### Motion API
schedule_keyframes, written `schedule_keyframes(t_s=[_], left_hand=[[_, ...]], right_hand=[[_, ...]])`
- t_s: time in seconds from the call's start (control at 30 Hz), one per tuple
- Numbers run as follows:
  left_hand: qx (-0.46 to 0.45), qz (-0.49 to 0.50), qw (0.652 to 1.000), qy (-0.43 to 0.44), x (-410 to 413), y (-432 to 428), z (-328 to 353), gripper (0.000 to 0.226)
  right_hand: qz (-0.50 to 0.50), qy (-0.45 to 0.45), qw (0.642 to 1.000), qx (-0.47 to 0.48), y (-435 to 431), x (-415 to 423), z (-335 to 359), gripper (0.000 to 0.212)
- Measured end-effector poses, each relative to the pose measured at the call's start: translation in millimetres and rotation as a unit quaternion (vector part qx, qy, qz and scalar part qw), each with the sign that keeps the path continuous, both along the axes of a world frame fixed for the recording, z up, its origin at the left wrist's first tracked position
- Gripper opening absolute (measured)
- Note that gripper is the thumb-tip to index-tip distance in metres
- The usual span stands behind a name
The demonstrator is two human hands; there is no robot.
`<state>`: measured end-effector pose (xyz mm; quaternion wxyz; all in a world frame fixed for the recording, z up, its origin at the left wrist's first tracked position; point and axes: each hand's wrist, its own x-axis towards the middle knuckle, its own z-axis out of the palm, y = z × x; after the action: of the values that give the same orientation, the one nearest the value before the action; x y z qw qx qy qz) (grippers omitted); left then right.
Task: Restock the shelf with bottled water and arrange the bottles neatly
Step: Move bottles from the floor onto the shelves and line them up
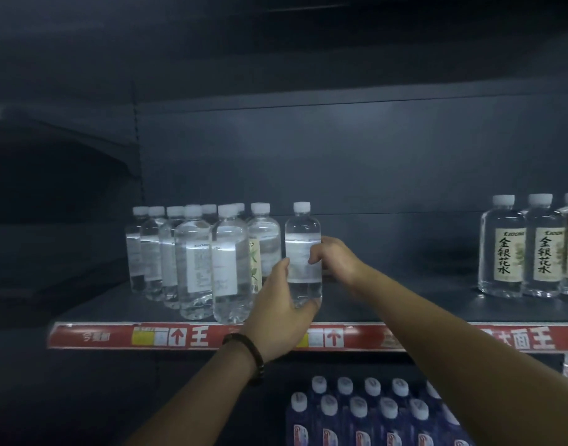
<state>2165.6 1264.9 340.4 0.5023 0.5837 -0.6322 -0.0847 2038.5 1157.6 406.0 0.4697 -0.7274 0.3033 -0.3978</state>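
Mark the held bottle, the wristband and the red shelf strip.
held bottle (pixel 302 268): head view, on its white label.
wristband (pixel 257 357): head view, on the dark band at the left wrist.
red shelf strip (pixel 115 337): head view, on its bare left stretch.

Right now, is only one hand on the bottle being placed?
No, the left hand wraps the upright bottle low on its left side while the right hand curls its fingers on the right side.

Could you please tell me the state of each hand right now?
Left hand: grips the lower part of the water bottle.
Right hand: holds the same bottle at its label.
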Motion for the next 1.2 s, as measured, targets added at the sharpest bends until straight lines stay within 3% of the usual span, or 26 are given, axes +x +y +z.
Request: schedule_keyframes(t_s=[0.23,0.37,0.4,0.5,0.67,0.87,1.2], left_hand=[[0.056,-0.025,0.997,0.043,-8.2,-14.7,15.4,0.060],[0.056,-0.017,0.996,0.064,-16.7,-29.6,20.9,0.046],[0.042,-0.015,0.996,0.071,-21.4,-32.9,20.8,0.050],[0.024,-0.013,0.996,0.082,-32.4,-41.6,19.2,0.092],[0.048,-0.035,0.993,0.098,-41.4,-58.2,25.3,0.078],[0.045,-0.099,0.991,0.084,-93.9,-82.5,24.8,0.069],[0.040,-0.176,0.981,0.074,-225.4,-125.1,21.4,0.074]], right_hand=[[-0.044,0.020,0.999,-0.012,-2.0,-26.9,-6.3,0.043],[-0.111,0.043,0.990,-0.076,-6.9,-38.2,-16.4,0.048],[-0.120,0.053,0.987,-0.091,-7.3,-40.7,-17.7,0.051],[-0.120,0.064,0.985,-0.108,-8.2,-48.4,-20.0,0.047],[-0.131,0.067,0.979,-0.141,-8.3,-64.5,-18.8,0.053],[-0.210,0.080,0.958,-0.179,-8.3,-123.2,-23.6,0.056],[-0.354,0.123,0.911,-0.172,-20.0,-250.2,-19.9,0.070]])
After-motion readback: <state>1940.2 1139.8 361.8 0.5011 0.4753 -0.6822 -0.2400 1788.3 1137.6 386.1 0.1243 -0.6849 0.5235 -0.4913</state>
